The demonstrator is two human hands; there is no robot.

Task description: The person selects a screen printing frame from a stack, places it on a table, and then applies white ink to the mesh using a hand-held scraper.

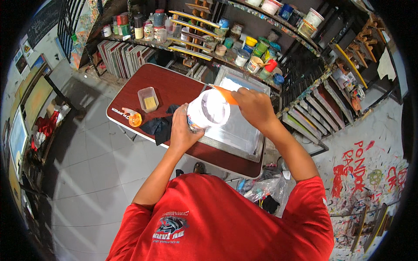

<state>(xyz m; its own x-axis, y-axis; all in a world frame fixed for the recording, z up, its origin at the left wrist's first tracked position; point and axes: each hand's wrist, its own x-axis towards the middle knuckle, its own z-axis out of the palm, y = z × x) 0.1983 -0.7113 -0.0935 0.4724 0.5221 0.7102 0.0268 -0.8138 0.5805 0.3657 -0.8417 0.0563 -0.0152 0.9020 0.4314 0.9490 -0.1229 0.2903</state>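
My left hand (180,129) is wrapped round the side of a white plastic tub (197,116), tilted so that its mouth shows. Pale, bright stuff coats the inside; glare hides how full it is. In my right hand (254,108) is a flat orange scraper (225,94), its edge at the tub's rim. Below the hands a metal-framed printing screen (246,145) lies on the dark red table (133,85). Left of the tub is a crumpled black cloth (159,129).
A clear container (142,95) with a yellow sponge (150,102) and an orange spray bottle (134,119) stand on the table's left. Shelves (174,45) of paint pots line the back. Frames (313,114) are racked at right. Plastic bags (265,189) lie beside the table.
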